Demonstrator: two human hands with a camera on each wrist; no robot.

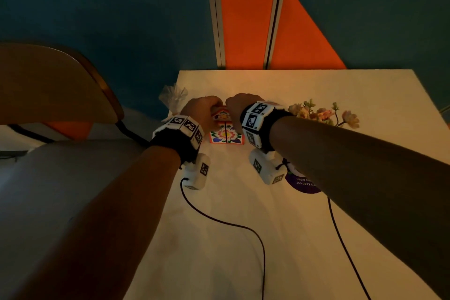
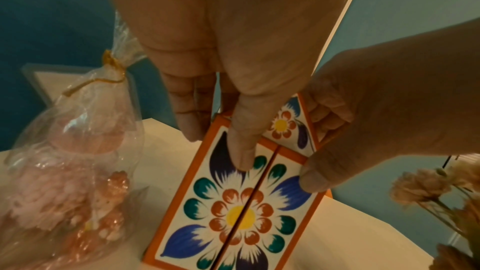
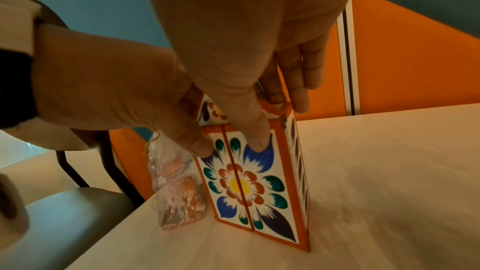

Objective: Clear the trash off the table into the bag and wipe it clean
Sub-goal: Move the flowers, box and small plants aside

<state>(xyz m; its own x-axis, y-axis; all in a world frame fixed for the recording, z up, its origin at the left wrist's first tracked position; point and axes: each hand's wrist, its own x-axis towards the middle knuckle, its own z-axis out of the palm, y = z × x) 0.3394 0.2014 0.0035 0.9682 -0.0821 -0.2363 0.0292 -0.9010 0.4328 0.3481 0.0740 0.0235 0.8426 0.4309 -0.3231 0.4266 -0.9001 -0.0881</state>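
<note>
A pale surface (image 1: 316,226) meets a teal wall with orange panels (image 1: 246,14). At its far left edge the flowered box (image 1: 226,133) stands upright, left hand (image 1: 203,111) and right hand (image 1: 237,109) gripping its top, thumbs pressing its front. A tied cellophane bag (image 2: 78,171) stands just beside it.

Box (image 1: 226,133) flanked — packet (image 1: 174,97) left, flowers (image 1: 323,114) right.

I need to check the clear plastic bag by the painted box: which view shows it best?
The left wrist view: the clear plastic bag fills its left side, gold tie and pinkish contents plain. The right wrist view shows it smaller, partly behind the painted box. The head view shows only its top beyond the left hand.
</note>
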